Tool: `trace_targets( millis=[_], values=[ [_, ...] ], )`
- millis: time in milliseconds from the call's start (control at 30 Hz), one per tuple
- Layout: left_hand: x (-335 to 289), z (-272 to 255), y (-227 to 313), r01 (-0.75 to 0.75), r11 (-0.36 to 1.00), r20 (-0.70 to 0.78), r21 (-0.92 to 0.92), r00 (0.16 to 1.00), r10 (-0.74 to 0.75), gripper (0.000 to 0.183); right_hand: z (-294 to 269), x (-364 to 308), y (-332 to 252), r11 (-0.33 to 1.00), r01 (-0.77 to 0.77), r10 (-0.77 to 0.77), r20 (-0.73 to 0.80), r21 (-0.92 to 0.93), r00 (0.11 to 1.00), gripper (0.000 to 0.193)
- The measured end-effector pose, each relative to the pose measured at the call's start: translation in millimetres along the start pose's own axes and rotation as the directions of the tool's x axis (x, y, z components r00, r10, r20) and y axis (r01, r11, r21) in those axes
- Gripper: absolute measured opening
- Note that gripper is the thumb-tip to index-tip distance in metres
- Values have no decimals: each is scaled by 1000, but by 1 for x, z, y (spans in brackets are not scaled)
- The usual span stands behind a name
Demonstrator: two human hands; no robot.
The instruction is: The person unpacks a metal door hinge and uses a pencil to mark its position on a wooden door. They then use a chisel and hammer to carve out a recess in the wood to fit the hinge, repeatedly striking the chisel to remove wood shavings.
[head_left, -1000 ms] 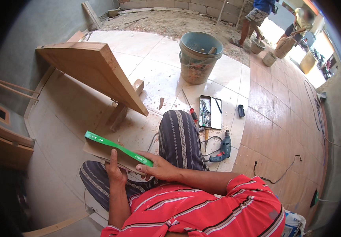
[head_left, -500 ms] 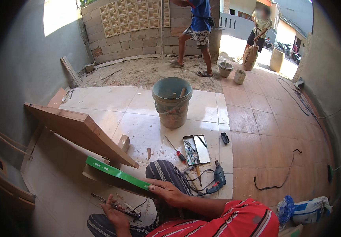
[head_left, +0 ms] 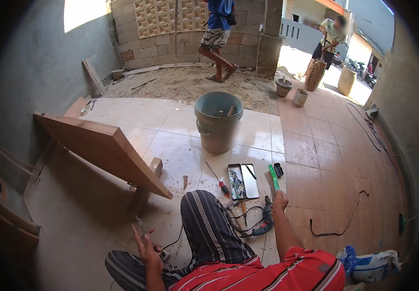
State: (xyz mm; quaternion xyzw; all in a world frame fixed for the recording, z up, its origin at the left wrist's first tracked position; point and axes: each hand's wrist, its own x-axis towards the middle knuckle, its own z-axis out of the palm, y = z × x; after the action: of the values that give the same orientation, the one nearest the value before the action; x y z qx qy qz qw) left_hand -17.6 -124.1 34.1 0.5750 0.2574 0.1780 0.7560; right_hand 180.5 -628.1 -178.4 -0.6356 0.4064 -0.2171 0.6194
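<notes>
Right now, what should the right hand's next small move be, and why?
Probably lower the green-edged box onto the floor tiles and let go: the right hand grips its near end with the arm stretched out, and the box sits between the open case and the small black case.

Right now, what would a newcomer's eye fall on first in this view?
Probably the wooden panel, slanting across the left side, then the dirty bucket standing upright on white tiles near the middle. The narrow green-sided box in the right hand, just right of the open flat case, also stands out.
</notes>
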Motion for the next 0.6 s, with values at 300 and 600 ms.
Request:
trace_targets(
  millis=[300, 600],
  values=[
    [19, -11, -20, 126, 968, 100, -217, 989, -106, 37, -12, 65, 63, 724, 541, -385, 399, -429, 832, 53],
    [29, 8, 7, 1, 990, 157, -144, 987, 22, 44, 107, -229, -233, 886, 387, -427, 773, 255, 469, 32]
  ],
)
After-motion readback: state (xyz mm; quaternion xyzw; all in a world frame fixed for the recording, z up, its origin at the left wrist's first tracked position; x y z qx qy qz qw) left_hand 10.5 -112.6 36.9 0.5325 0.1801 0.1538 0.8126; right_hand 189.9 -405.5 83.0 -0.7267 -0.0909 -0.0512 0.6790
